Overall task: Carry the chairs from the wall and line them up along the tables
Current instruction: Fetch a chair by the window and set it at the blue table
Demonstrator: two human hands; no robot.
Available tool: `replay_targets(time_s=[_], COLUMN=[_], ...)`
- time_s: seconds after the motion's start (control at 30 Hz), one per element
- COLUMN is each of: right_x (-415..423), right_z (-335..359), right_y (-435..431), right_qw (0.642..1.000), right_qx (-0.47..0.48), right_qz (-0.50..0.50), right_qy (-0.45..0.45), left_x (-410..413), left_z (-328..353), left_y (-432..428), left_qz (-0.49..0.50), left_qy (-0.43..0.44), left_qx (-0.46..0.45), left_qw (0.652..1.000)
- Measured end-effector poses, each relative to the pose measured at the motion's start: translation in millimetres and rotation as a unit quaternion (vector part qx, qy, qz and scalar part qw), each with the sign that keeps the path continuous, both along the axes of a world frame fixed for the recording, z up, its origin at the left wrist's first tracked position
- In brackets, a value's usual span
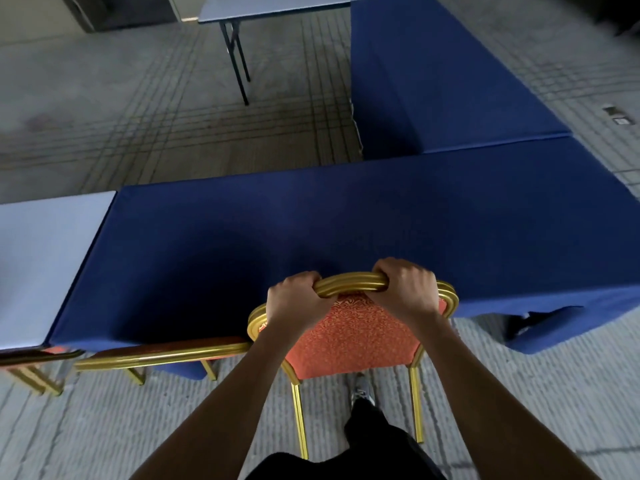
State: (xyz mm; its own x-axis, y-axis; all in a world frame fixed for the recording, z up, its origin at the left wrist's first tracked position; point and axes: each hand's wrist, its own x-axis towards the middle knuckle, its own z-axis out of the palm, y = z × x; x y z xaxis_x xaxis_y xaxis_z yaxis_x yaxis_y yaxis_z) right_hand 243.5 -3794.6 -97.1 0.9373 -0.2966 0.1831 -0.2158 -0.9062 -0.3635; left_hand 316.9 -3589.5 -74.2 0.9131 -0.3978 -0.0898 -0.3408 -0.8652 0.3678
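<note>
Grey ribbed carpet covers the floor. On it stands a long table under a dark blue cloth, running from left to right across the view. A second blue-covered table butts against its far edge near the right corner and runs away from the person. A bare pale table sits end to end with the long table's left end. Further off, near the top of the view, is another bare table on dark folding legs.

The carried chair has a gold metal frame and an orange-red patterned back pad. It is at the near edge of the long table, about midway along it, with its back towards the person. Its seat is hidden behind the backrest, and I cannot tell whether its legs touch the carpet. Just left of it, a second chair of the same make is at the same near edge. A third chair, blurred, is at the near edge of the pale table.

The left hand and right hand both grip the top rail of the chair's back. Their fingers are curled tightly over the gold tube, and the hands are close together.

A grey shoe shows between the chair's rear legs.
</note>
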Motion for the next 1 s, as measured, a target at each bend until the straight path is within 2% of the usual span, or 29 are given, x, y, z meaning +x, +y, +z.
replay_targets(time_s=[0.33, 0.6, 0.83, 1.0], right_x=[-82.9, -148.1, -230.6, -306.7], right_z=[1.3, -11.5, -26.5, -60.2], right_y=[19.7, 31.3, 44.5, 65.7], right_qw=[0.994, 0.985, 0.965, 0.96], right_qx=[0.021, 0.046, 0.066, 0.08], right_qz=[0.042, 0.059, 0.099, 0.105], right_qy=[0.101, 0.153, 0.234, 0.248], left_x=[-80.5, -148.9, -233.0, -310.7], left_z=[-15.9, -25.3, -50.6, -96.0], left_y=[26.3, 39.8, 59.0, 78.4], left_qz=[-0.026, -0.041, -0.041, -0.035], left_qy=[0.049, 0.035, 0.112, 0.155], left_qx=[0.018, 0.038, 0.066, 0.074], left_qw=[0.998, 0.998, 0.991, 0.985])
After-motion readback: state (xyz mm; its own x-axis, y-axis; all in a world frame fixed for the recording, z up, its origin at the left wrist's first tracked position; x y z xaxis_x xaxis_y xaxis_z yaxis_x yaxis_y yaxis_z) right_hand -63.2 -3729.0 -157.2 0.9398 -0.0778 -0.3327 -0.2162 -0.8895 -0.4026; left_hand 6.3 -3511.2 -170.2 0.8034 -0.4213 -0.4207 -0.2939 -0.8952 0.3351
